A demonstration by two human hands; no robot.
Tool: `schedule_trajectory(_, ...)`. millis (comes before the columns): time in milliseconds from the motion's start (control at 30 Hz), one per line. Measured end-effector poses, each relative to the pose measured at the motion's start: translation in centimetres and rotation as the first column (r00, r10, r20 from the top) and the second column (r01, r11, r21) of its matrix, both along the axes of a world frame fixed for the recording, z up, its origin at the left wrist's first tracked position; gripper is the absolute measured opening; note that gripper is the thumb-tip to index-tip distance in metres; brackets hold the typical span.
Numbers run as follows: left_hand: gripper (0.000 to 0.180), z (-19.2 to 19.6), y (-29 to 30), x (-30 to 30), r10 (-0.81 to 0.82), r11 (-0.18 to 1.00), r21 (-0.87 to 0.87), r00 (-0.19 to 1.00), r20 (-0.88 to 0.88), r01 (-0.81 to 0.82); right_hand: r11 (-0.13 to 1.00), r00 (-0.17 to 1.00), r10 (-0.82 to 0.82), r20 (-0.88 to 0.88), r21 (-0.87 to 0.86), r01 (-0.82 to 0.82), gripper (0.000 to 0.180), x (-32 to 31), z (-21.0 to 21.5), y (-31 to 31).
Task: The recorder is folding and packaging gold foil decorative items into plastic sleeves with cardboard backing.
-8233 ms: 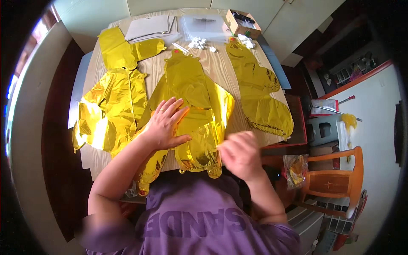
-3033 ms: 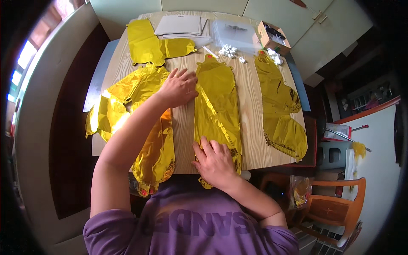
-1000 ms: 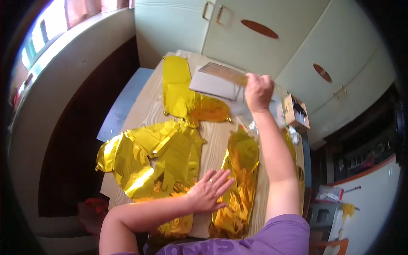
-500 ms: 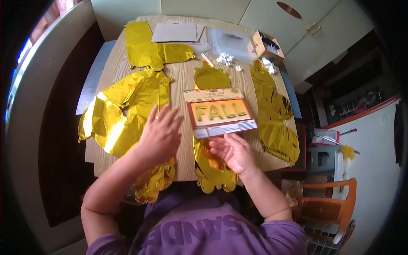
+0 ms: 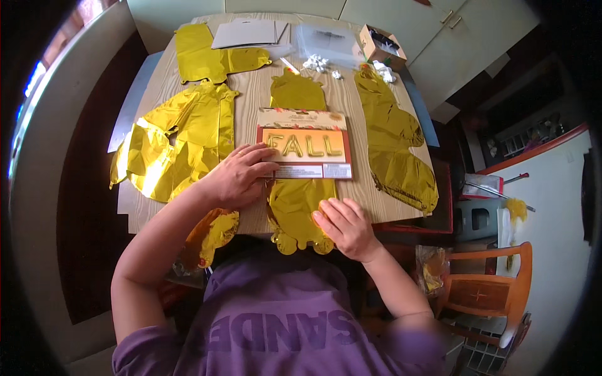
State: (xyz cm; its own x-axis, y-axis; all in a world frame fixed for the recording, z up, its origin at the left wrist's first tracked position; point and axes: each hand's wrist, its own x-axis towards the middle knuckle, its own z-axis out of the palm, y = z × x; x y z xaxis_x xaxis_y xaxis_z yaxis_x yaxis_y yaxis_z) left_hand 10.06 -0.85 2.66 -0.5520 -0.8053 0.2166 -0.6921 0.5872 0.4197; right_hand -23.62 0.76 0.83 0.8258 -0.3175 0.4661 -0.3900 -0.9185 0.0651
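1. Small cardboard box [image 5: 382, 47] at the table's far edge, open, with white bits inside
2. Left hand [image 5: 237, 175] lies flat, fingers spread, on the flat package [image 5: 305, 152] mid-table
3. Right hand [image 5: 343, 225] presses open-palmed on the gold foil balloon [image 5: 296, 210] overhanging the wooden table [image 5: 248, 100]'s near edge

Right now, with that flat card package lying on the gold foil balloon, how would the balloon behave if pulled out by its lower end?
The gold foil balloon looks thin and crinkled, so probably floppy and light. Its shiny skin would likely slide, though the card package under the left hand pins it; the right hand rests on its lower end.
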Motion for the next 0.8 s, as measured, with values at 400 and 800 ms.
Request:
schedule_trajectory(400,0.066,2.0,8.9,-5.0,0.121,0.993,-0.012,0.980,0.159,-0.121,0.983,0.966,0.104,0.237,0.126,-0.137,0.021,-3.8,0.5,4.3)
schedule_trajectory(800,0.046,-2.1,10.8,-8.0,0.364,0.899,-0.289,0.928,0.079,-0.328,0.995,0.991,-0.102,0.083,0.001,0.102,0.035,-3.6,-1.1,-0.2)
